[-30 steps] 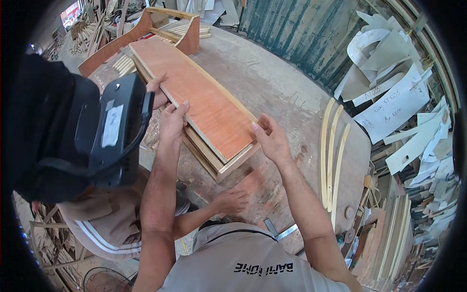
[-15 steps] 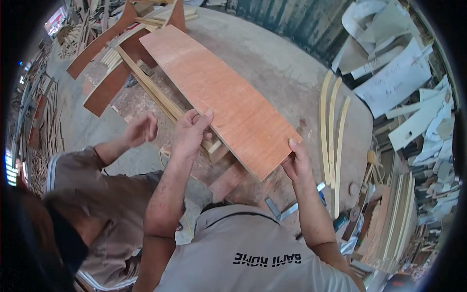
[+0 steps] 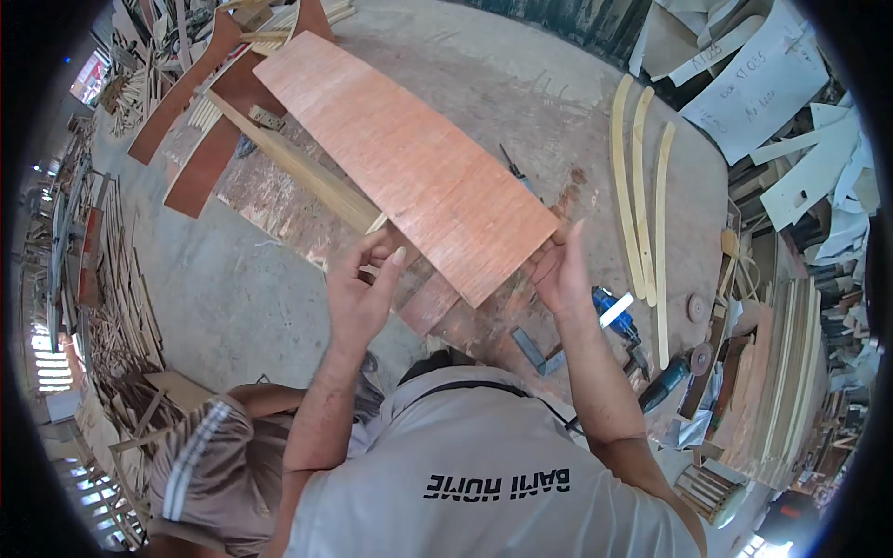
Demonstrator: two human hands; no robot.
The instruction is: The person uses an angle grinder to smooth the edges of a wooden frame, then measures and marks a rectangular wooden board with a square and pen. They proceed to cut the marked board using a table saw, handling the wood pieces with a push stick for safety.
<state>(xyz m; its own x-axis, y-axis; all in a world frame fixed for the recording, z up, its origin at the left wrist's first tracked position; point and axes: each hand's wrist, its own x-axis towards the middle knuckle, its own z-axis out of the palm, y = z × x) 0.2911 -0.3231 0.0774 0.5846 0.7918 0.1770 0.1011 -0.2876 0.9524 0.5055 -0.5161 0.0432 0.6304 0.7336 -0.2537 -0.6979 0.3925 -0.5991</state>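
Note:
A long reddish plywood panel (image 3: 409, 167) slants across the work table, wide end toward me, lying over wooden parts. Beside its near left edge is my left hand (image 3: 361, 296), fingers half curled and thumb apart, holding nothing I can see. My right hand (image 3: 562, 270) is at the near right corner, palm up, fingertips at or under the edge and thumb raised off the wood. A pale wooden rail (image 3: 298, 167) runs along the panel's left side, partly beneath it. Past its far end stand curved reddish plywood pieces (image 3: 200, 167).
Three thin curved wooden strips (image 3: 640, 195) lie on the table (image 3: 558, 102) at right. Nearer are a blue power tool (image 3: 614, 314), a green grinder (image 3: 665, 383) and a metal square (image 3: 530, 352). White sheets (image 3: 758, 88) are piled far right. Another person's sleeve (image 3: 209, 451) shows lower left.
My left thumb has come off the panel and that hand has drawn back slightly. My right thumb has lifted from the corner. The other person has moved down and back at left.

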